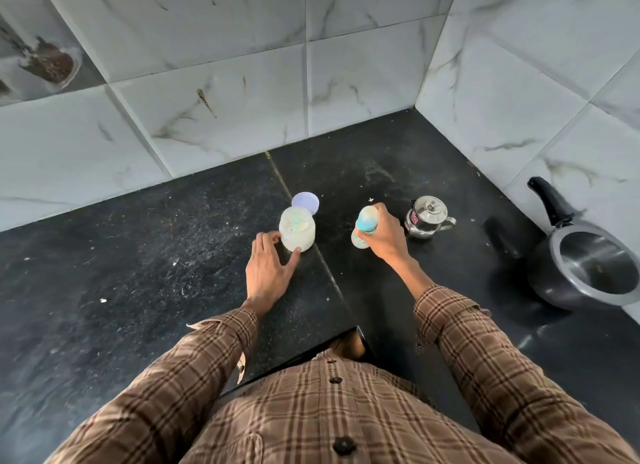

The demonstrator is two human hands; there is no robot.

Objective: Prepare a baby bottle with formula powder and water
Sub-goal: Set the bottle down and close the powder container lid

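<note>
The pale baby bottle with a teal collar (pixel 363 226) stands capped on the black stone counter (pixel 138 273), gripped by the right hand (pixel 384 235). Left of it, the left hand (pixel 268 269) touches, fingers spread, the open translucent powder jar (pixel 297 229). Whether powder or water is in is unclear; mixing probably remains.

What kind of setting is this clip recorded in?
Most likely a home kitchen corner: a dark stone counter meets marble-look wall tiles, with a pressure cooker pot and a small steel kettle standing on it beside the baby bottle and powder jar.
</note>
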